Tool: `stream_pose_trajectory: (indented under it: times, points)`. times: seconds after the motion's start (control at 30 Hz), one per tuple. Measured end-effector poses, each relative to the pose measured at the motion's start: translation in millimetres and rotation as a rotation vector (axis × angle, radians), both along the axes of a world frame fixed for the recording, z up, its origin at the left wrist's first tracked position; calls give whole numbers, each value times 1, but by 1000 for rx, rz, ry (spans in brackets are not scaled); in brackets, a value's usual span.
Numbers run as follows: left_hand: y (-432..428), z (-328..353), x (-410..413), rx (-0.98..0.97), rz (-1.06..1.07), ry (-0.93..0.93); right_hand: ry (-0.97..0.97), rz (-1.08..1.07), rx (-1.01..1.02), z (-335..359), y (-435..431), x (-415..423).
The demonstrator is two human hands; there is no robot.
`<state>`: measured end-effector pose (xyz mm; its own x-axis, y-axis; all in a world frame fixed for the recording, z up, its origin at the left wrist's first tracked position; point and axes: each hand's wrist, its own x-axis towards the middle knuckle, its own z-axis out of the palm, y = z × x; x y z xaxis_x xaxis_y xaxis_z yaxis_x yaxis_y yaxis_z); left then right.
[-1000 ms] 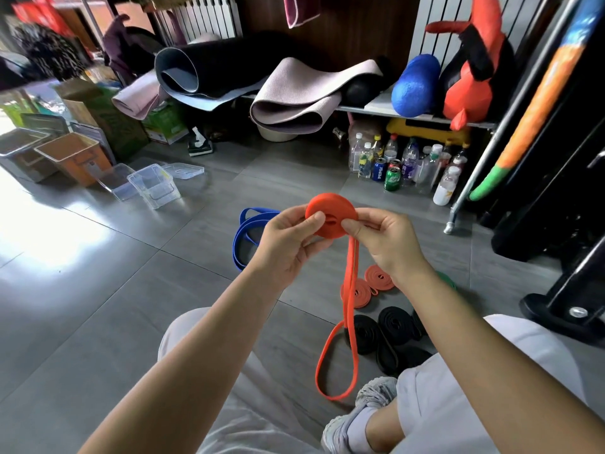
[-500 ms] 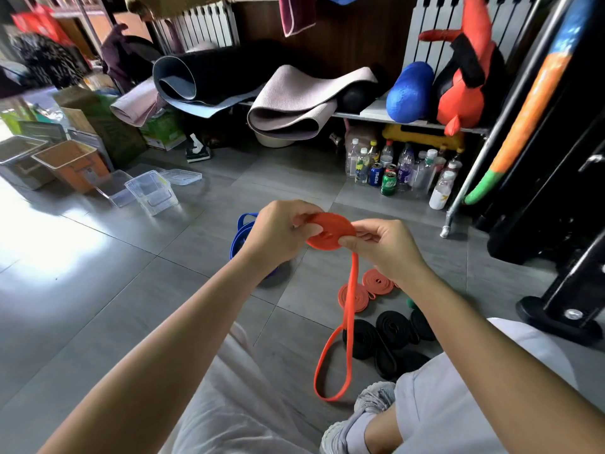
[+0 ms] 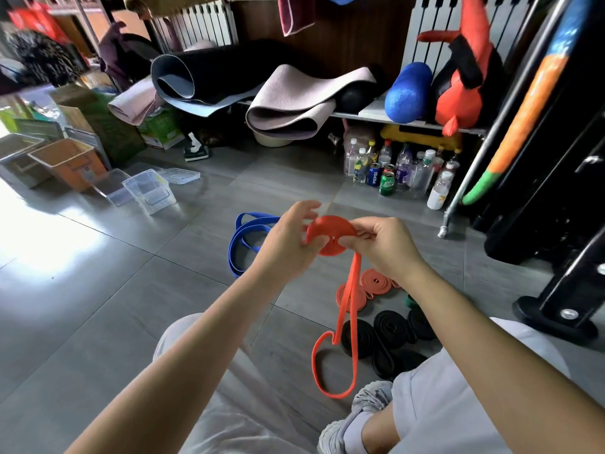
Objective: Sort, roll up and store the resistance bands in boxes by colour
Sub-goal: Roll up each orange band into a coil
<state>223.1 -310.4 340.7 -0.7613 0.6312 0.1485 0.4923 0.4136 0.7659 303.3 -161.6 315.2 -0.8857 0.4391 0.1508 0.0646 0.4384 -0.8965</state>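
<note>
An orange bin (image 3: 67,163), rectangular and open-topped, stands at far left, its label too small to read. Just right of it sit clear plastic boxes (image 3: 149,190), glossy and thin-walled. A flat blue band (image 3: 244,239) lies in loose loops on the grey tiled floor (image 3: 98,290).

The left hand (image 3: 288,244) grips the left edge of the orange resistance band (image 3: 330,234), lower fingers curled against it, upper fingers lifted and blurred. The band is held in the air between both hands, wound into a flat, matte disc with a long loop hanging down to the floor. The right hand (image 3: 383,247) pinches the disc's right side, fingers curled together.

Behind stands a blue Pepsi can (image 3: 373,174). Below the hands, orange coils (image 3: 376,283) and black coils (image 3: 391,329) lie rolled flat on the floor.
</note>
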Motion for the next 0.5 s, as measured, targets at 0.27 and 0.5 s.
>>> stream_pose_trajectory:
  times: [0.27, 0.5]
  points:
    - [-1, 23, -15, -248, -134, 247, -11, 55, 29, 14, -4, 4]
    - [-6, 14, -19, 369, 58, -349, 106, 53, -76, 16, -1, 1]
